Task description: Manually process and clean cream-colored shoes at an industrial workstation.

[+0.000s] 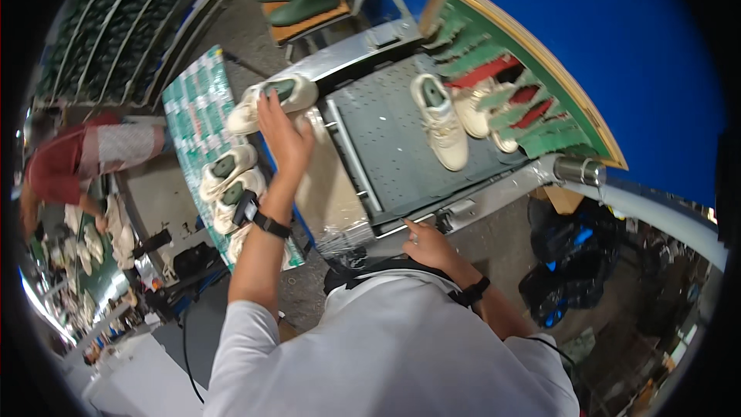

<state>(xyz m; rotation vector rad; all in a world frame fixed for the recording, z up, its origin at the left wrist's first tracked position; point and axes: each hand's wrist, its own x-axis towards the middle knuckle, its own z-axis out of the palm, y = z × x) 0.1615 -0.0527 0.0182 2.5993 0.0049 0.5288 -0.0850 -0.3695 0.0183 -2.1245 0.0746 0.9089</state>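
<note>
grey belt [394, 139], shoe [272, 100] half behind left hand [282, 135]

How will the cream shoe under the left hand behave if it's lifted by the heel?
The cream shoe has a green last filling it, so it likely stays stiff and feels toe-heavy. The left hand covers only one end, so it may tip forward. The upper looks smooth, possibly slippery.
</note>
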